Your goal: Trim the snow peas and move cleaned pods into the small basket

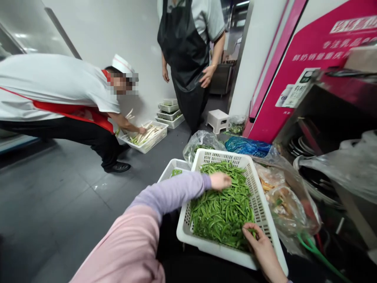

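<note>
A white perforated basket full of green pea pods is close in front of me. My left hand, in a lilac and pink sleeve, is over the upper part of the pods; its fingers are smeared by motion. At the near right corner, my right hand has its thumb and fingers curled together at the edge of the pods, around something too small to make out. Partly behind my left sleeve stands a smaller white basket with a few green pieces.
A bending person at left reaches into a basket of pale stalks. Another person in a black apron stands ahead. Also around are stacked baskets, a white stool, a blue bag and clear plastic bags.
</note>
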Demonstrator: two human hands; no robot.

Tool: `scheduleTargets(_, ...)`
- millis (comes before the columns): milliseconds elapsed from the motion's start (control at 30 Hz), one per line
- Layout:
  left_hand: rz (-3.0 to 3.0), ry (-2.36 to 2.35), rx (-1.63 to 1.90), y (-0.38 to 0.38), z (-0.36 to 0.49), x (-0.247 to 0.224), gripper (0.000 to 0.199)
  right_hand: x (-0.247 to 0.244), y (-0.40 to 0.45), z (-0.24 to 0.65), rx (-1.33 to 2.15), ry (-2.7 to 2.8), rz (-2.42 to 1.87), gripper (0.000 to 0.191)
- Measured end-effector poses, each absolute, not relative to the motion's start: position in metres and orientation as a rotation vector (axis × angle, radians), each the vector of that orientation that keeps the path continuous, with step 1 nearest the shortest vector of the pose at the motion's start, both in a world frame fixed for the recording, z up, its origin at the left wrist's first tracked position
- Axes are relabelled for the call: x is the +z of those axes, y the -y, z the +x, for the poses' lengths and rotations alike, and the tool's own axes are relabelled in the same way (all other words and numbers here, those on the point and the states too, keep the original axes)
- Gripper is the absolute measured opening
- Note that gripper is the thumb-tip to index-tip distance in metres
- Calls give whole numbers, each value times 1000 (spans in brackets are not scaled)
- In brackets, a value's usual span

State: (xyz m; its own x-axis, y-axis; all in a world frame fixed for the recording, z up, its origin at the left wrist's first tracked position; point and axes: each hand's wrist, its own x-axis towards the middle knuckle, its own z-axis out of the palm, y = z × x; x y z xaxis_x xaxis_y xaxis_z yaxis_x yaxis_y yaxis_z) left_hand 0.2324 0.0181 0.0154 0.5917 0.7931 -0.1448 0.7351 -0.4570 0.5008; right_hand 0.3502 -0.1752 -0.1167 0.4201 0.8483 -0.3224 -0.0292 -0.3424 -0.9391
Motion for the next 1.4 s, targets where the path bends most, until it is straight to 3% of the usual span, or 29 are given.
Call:
scheduleTargets(133,2366,-724,-379,78,208,-25,31,-108,184,338,1190,540,-1521,45)
scheduleTargets(333,2124,-887,-298,118,185,-52,27,-96,193,322,1237,736,-1562,40)
scheduleTargets(400,2298,-875,-291,118,183,-48,27,-89,195,326,1096,901,-1662,37)
scheduleTargets(500,2535,-831,-435,119,181,-39,29,-78,200,336,557,1232,-1821,39)
scheduleTargets(567,2621,-793,-583,121,180,-34,31,-70,204,339,256,1607,-1784,31)
scheduleTargets(667,2723,-627,-649,126,177,-27,28,-62,206,336,215,2188,-1590,20)
scheduleTargets(733,2766,-543,-556,128,176,-24,26,-59,204,332,336,2293,-1561,17)
scheduleTargets(900,2336,-702,9,129,176,-32,27,-51,193,323,967,1670,-1587,16)
scheduleTargets(1000,1928,-820,131,125,182,-45,36,-46,186,323,1345,1033,-1502,25)
scheduleTargets(1133,2104,-975,-247,100,177,-67,29,-45,171,367,1243,463,-1232,28)
scheduleTargets(1267,2350,-1120,-749,71,159,-85,24,-52,156,425,1171,287,-1080,27)
scheduleTargets(1400,2352,-1043,-652,70,175,-96,27,-51,146,420,1286,266,-1136,8)
